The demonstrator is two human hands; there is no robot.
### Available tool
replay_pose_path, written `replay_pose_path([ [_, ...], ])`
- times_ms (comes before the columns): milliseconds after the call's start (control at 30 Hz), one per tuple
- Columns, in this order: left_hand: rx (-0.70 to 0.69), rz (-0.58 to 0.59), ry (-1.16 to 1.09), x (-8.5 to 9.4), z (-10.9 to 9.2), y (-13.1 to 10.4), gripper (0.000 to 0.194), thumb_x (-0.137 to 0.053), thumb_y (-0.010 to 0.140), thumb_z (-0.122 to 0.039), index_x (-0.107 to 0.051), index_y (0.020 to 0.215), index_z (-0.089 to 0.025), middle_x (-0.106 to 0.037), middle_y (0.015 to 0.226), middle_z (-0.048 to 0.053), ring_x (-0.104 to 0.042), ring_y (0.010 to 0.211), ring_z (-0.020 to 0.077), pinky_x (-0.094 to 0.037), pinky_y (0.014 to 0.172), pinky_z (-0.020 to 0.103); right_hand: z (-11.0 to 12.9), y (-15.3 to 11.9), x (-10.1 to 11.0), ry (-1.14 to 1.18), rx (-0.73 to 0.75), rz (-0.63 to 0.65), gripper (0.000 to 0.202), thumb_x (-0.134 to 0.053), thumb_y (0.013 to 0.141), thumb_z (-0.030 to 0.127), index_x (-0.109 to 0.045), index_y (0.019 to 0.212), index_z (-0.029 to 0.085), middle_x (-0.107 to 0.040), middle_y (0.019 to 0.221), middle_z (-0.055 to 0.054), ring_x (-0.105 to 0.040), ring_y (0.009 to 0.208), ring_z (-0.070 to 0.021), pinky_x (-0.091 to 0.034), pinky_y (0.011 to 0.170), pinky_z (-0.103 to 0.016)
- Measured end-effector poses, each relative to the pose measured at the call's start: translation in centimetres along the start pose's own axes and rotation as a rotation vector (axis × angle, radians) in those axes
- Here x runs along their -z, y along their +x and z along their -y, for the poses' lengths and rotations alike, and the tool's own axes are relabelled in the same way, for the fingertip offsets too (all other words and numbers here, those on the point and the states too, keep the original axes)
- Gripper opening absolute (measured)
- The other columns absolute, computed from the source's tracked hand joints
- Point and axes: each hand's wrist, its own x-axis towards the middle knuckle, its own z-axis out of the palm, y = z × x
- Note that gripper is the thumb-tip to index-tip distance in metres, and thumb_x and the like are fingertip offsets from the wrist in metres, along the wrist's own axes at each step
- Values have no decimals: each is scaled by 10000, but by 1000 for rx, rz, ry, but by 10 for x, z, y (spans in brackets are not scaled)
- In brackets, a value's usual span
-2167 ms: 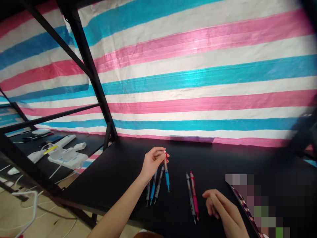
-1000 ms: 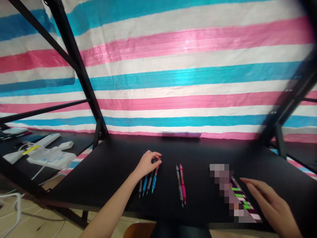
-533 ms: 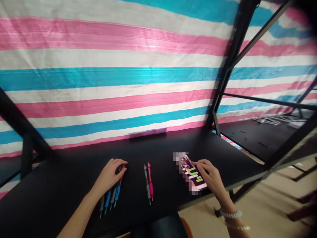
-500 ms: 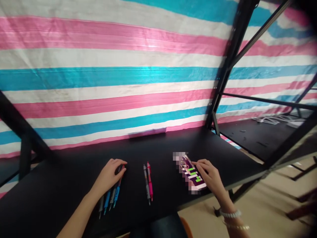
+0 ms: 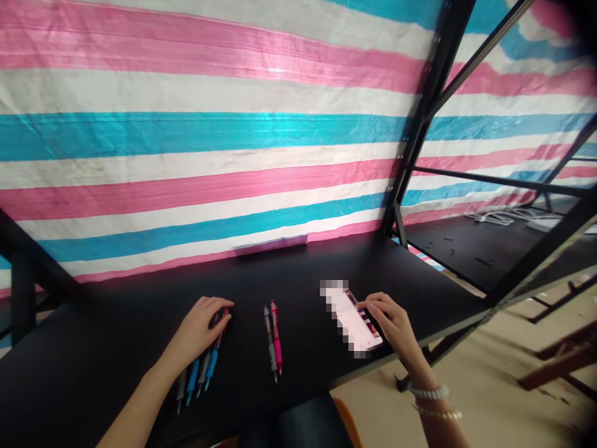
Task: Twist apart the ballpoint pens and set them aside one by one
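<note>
Left hand (image 5: 227, 311) curls over four pens (image 5: 212, 367); whether it grips one, I cannot tell; pink pen (image 5: 278, 348) and grey pen (image 5: 271, 348) lie between hands; right hand (image 5: 386, 318), empty, fingers phone (image 5: 352, 320).

Striped sheet (image 5: 224, 134): glows brightly, glare near its middle.
Bench (image 5: 298, 274): dim, faint sheen.
Phone (image 5: 354, 317): screen lit, left edge pixelated.
Sheet's upper-right end: blurred, darkened.

Striped sheeting (image 5: 233, 134): glossy, creased plastic. Tabletop (image 5: 298, 274): smooth, near-matt. Pens (image 5: 278, 350): smooth plastic. Frame (image 5: 418, 127): dark metal.
</note>
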Motion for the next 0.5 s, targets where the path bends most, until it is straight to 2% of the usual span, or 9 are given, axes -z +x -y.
replay_pose_path([
  [300, 7, 69, 54, -1, 7, -3, 309, -485, 925, -389, -700, 1079, -230, -726, 1075, 92, -664, 1013, 277, -515, 896, 416, -1, 0, 0, 31, 51, 35, 289, -557, 926, 295, -822, 833, 226, -680, 902, -86, -620, 868, -253, -461, 786, -368],
  [500, -45, 19, 63, -3, 7, -4, 297, -467, 950, -377, -698, 1062, -228, -719, 1121, 94, -653, 1077, 269, -511, 935, 407, 0, 1, -2, 27, 54, 49, 268, -573, 917, 281, -820, 831, 227, -677, 903, -87, -607, 873, -259, -454, 805, -385],
])
